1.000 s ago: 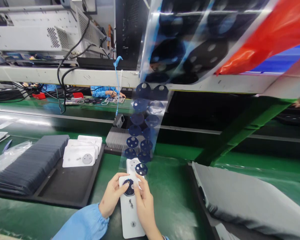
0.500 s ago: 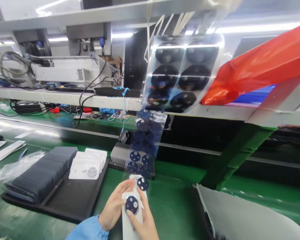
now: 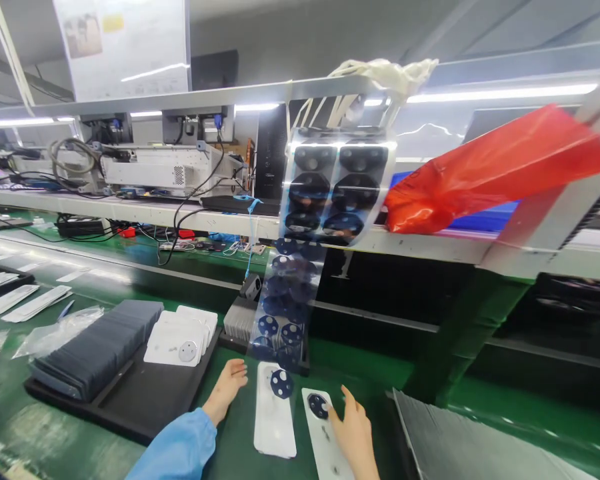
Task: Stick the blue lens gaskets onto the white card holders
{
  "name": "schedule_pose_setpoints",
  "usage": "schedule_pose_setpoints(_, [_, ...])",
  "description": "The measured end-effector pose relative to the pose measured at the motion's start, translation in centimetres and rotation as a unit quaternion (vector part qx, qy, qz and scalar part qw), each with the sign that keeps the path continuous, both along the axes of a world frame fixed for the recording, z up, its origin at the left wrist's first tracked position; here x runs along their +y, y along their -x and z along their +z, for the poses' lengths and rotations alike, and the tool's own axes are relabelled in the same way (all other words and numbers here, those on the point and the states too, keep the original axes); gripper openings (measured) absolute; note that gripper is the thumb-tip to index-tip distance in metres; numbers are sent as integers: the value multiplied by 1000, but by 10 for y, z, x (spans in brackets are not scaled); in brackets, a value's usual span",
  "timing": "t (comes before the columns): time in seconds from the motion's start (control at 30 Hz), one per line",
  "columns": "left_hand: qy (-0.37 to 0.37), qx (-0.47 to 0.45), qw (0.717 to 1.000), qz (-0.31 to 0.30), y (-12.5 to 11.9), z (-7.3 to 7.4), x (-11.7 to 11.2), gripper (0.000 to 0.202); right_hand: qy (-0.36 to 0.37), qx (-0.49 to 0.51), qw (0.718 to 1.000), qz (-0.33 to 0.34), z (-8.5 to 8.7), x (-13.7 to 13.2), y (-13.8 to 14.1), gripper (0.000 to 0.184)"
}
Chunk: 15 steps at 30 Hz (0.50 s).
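My right hand rests with fingers apart on a white flat panel that bears a dark round sticker near its top. My left hand, in a light blue sleeve, lies open on the green bench just left of a second white panel. A clear strip of dark blue round stickers hangs down from a roll on the shelf, and its lowest sticker lies over the second panel's top.
A black tray at left holds a row of dark grey plates and a stack of white panels. A red plastic bag lies on the shelf. A grey sheet lies at lower right. Cables and equipment line the back shelf.
The view tilted upward. Both hands were holding one white panel with a sticker; now my right hand has slid that panel to the right, and my left hand has let go and lies open.
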<state>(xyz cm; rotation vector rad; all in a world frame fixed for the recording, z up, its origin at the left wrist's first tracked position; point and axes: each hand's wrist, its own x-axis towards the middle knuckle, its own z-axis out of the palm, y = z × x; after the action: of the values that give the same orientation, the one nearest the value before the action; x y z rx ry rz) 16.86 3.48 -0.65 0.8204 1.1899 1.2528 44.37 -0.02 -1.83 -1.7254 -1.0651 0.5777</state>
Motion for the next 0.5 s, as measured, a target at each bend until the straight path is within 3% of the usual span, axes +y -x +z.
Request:
schedule_pose_setpoints(0.1, [35, -7, 999, -34, -9, -9, -7, 40, -47, 27, 998, 33, 1, 2, 33, 61])
schedule_pose_setpoints(0.17, [54, -15, 997, -57, -12, -11, -11, 41, -40, 142, 984, 99, 3, 5, 57, 60])
schedule_pose_setpoints(0.27, [76, -20, 993, -88, -14, -10, -12, 43, -5, 236, 961, 144, -1, 14, 83, 52])
schedule_pose_setpoints(0.4, [86, -10, 991, -101, -17, -6, -11, 44, 33, 315, 934, 167, -7, 30, 93, 38])
schedule_pose_setpoints(0.5, [64, 3, 993, -96, -20, -5, -13, 39, 35, 349, 920, 173, -2, 39, 90, 34])
